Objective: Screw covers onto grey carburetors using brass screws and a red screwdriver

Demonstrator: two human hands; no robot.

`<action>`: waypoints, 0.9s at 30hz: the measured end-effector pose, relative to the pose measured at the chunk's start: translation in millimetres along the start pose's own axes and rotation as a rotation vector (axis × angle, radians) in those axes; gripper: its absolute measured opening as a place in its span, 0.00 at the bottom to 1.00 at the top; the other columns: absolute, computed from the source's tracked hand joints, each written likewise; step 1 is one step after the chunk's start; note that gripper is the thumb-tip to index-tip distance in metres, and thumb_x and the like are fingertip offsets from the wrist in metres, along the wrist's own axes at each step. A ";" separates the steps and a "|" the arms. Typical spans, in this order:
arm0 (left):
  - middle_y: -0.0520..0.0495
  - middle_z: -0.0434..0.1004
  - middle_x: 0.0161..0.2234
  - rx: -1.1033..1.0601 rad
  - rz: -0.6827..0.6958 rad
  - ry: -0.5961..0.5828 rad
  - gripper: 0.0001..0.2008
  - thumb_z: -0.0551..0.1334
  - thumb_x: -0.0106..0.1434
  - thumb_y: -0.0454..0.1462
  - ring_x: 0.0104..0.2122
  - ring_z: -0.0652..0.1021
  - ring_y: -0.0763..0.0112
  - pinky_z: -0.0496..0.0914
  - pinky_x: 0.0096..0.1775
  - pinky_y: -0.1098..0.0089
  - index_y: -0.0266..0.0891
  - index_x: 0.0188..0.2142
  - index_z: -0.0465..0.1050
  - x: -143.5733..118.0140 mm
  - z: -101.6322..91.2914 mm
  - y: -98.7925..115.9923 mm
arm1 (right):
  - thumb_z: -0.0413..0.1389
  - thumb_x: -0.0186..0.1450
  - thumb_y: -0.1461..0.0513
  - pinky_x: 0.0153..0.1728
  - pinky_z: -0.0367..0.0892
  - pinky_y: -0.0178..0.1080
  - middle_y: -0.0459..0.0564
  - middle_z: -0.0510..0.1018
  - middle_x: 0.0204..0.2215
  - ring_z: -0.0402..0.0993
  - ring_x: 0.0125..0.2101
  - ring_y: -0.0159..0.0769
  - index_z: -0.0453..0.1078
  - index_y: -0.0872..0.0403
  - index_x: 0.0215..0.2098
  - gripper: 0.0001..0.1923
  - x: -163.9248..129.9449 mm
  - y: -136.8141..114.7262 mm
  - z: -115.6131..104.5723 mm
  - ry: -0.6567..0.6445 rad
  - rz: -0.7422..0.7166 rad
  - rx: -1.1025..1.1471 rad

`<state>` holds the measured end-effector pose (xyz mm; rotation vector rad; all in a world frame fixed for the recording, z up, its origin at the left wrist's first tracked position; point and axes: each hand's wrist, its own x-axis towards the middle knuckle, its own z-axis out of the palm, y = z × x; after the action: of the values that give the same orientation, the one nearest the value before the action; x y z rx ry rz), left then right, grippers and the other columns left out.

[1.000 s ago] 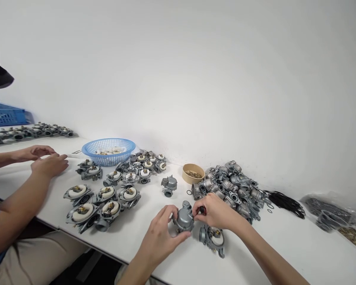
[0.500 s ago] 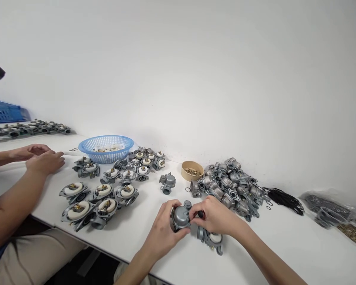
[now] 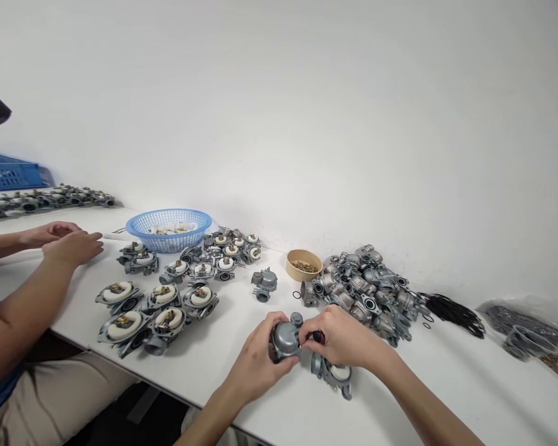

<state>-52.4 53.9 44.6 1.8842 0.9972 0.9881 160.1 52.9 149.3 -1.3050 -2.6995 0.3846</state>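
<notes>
My left hand (image 3: 260, 356) is wrapped round a grey metal carburetor (image 3: 286, 338), its rounded bowl facing up, held just over the table. At the carburetor's right side, my right hand (image 3: 337, 337) is closed on a screwdriver (image 3: 318, 336); only the end of its black and red handle shows, and its tip is hidden by my fingers. Partly under my right hand lies an open carburetor body (image 3: 335, 375) with a white float. Another closed carburetor (image 3: 263, 284) stands farther back on the table.
A pile of carburetor parts (image 3: 367, 291) lies right of a round tub (image 3: 304, 265) of small brass pieces. Farther right are black rubber rings (image 3: 453, 314) and bags of parts (image 3: 525, 322). Float-fitted bodies (image 3: 162, 322) and a blue basket (image 3: 168, 230) lie left, near a co-worker's hands (image 3: 72, 244).
The view has shifted slightly, moving everything a little in the picture. Both my hands keep the same grip on the carburetor and screwdriver, with hardly any movement.
</notes>
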 end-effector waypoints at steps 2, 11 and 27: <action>0.48 0.76 0.50 -0.009 0.001 -0.012 0.24 0.69 0.61 0.39 0.47 0.76 0.58 0.69 0.48 0.62 0.47 0.54 0.63 0.7 -1.3 -1.1 | 0.59 0.64 0.69 0.33 0.64 0.33 0.42 0.85 0.28 0.74 0.24 0.31 0.81 0.50 0.34 0.10 0.7 0.6 0.3 -0.002 -0.001 -0.021; 0.46 0.77 0.48 -0.018 0.037 -0.028 0.24 0.69 0.63 0.46 0.46 0.77 0.56 0.70 0.45 0.63 0.45 0.54 0.65 1.1 -3.0 -4.5 | 0.59 0.62 0.70 0.33 0.62 0.33 0.43 0.84 0.27 0.74 0.25 0.32 0.80 0.50 0.32 0.10 1.4 1.8 0.4 -0.019 -0.020 -0.062; 0.50 0.74 0.40 -0.176 0.041 -0.066 0.25 0.69 0.64 0.50 0.36 0.73 0.65 0.69 0.39 0.67 0.46 0.51 0.59 6.5 1.7 -10.1 | 0.56 0.58 0.72 0.27 0.53 0.33 0.40 0.78 0.20 0.60 0.20 0.27 0.73 0.52 0.27 0.10 -0.7 9.3 7.7 0.063 -0.072 -0.094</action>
<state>-51.2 63.2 36.9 1.7855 0.8087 0.9975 165.9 56.6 139.3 -1.2166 -2.7323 0.2076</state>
